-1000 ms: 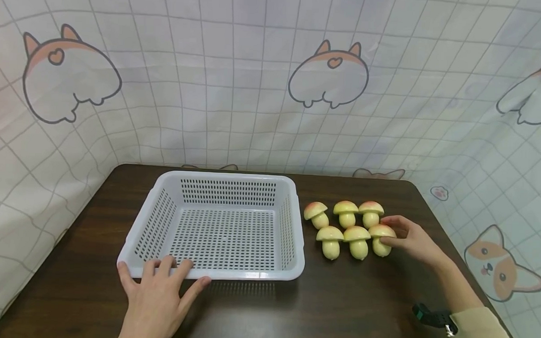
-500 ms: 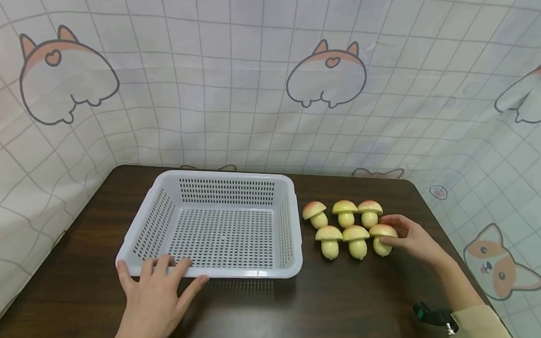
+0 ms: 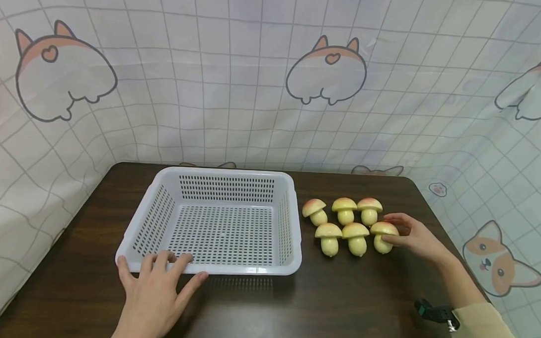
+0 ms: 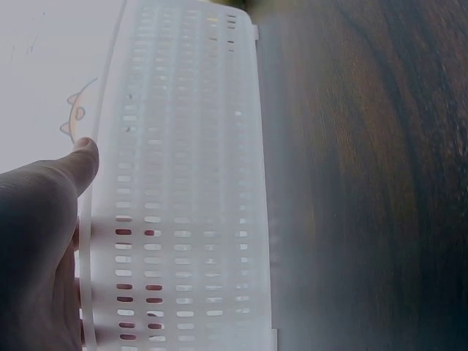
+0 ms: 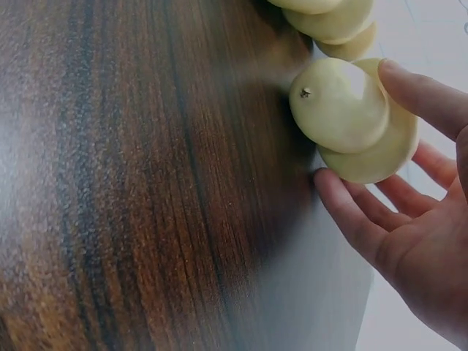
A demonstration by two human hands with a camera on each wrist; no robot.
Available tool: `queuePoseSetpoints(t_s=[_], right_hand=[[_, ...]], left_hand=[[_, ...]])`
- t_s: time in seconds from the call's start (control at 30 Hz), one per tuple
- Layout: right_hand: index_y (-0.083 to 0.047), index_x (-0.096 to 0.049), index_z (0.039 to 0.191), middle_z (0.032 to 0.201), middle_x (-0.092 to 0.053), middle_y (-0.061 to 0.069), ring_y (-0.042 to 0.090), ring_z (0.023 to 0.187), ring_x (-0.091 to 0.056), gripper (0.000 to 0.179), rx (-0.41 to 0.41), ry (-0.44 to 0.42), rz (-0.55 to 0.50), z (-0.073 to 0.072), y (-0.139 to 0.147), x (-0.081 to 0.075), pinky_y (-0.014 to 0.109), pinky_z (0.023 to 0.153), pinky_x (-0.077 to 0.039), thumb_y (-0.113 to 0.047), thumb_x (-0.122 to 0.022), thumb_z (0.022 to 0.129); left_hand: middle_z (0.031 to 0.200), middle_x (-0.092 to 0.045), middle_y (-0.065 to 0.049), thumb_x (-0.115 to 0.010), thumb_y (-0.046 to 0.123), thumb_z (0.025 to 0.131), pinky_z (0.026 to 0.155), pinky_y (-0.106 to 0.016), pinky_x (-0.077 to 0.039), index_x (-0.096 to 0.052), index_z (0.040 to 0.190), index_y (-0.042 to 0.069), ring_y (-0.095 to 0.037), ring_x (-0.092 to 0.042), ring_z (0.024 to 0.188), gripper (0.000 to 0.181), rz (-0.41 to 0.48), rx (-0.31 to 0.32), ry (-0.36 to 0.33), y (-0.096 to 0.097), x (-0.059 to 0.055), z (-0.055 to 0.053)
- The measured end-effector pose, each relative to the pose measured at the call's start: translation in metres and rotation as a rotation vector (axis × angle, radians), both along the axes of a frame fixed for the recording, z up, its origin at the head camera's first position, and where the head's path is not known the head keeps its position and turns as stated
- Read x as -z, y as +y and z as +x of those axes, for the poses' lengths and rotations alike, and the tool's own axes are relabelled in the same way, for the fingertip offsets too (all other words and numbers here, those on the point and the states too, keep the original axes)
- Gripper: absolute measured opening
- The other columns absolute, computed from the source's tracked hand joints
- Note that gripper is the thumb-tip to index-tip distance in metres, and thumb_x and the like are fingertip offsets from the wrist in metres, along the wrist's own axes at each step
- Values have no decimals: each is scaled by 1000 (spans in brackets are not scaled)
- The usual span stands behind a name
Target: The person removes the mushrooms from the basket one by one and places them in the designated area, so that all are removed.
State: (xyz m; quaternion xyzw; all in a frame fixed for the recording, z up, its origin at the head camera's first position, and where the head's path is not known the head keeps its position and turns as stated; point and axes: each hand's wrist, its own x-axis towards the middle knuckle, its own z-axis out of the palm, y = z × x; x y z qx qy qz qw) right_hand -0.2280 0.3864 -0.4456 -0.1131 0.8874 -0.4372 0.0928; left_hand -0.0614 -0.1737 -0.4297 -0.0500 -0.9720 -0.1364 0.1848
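Note:
A white perforated plastic basket [image 3: 253, 271] sits left of centre on the table. My left hand [image 3: 149, 299] grips its near rim. The left wrist view shows the thumb [image 4: 84, 157] on the outer side of the rim, with fingers dimly visible through the holes. At the right, my right hand [image 3: 415, 238] holds a pale yellow toy mushroom [image 3: 382, 228] with a reddish top. In the right wrist view the thumb [image 5: 417, 91] lies against the cap of that mushroom [image 5: 340, 106], and the fingers are around its other side. Several similar mushrooms [image 3: 355, 230] stand beside it in two rows.
The dark wooden table [image 3: 328, 305] has its far edge just behind the basket and mushrooms. A white checked cloth [image 3: 237, 103] with dog drawings hangs behind and at both sides. A dark band [image 3: 435, 312] is at the right wrist, by a beige sleeve [image 3: 486, 328].
The mushroom in my right hand has shifted slightly to the right, widening the gap to its neighbour. My left hand stays on the basket rim. The head view has moved a little.

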Motion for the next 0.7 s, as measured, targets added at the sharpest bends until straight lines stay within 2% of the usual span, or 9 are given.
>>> queuePoseSetpoints(t_s=[0.13, 0.33, 0.53, 0.6, 0.7], right_hand=[[8, -45, 142, 136, -53, 30, 34, 119, -59, 63, 14, -2, 24, 0, 2, 0, 32, 80, -57, -23, -75, 97], [7, -44, 143, 139, -51, 30, 47, 125, -54, 63, 5, -8, 44, 2, 5, -2, 32, 81, -56, -24, -74, 98], [4, -42, 146, 142, -51, 29, 49, 128, -52, 68, 1, -26, 105, 5, 6, -11, 45, 91, -50, -31, -73, 98], [4, -41, 147, 142, -52, 29, 48, 128, -52, 67, -6, -36, 111, 6, 7, -16, 49, 93, -49, -31, -72, 99], [3, -41, 147, 141, -52, 31, 48, 127, -53, 63, -16, -7, 166, 5, 8, -25, 56, 93, -49, -34, -66, 102]], left_hand=[[113, -61, -16, -61, 62, 96, 101, -84, 7, -69, 122, 16, -46, -51, 111, 54, 7, -4, -17, 1, -1, 0], [118, -59, -19, -62, 62, 95, 102, -85, 3, -69, 122, 16, -47, -49, 116, 54, 17, -6, -9, 2, 0, 1], [127, -56, -22, -64, 62, 94, 100, -85, -3, -69, 122, 16, -46, -45, 122, 54, 43, 3, 8, -3, -1, 2], [129, -57, -21, -63, 61, 95, 99, -85, -6, -69, 122, 16, -46, -45, 123, 53, 45, 7, 22, -6, -4, 0], [131, -57, -21, -63, 58, 96, 100, -83, -11, -69, 122, 15, -44, -46, 124, 51, 39, 16, 40, -12, -9, -7]])
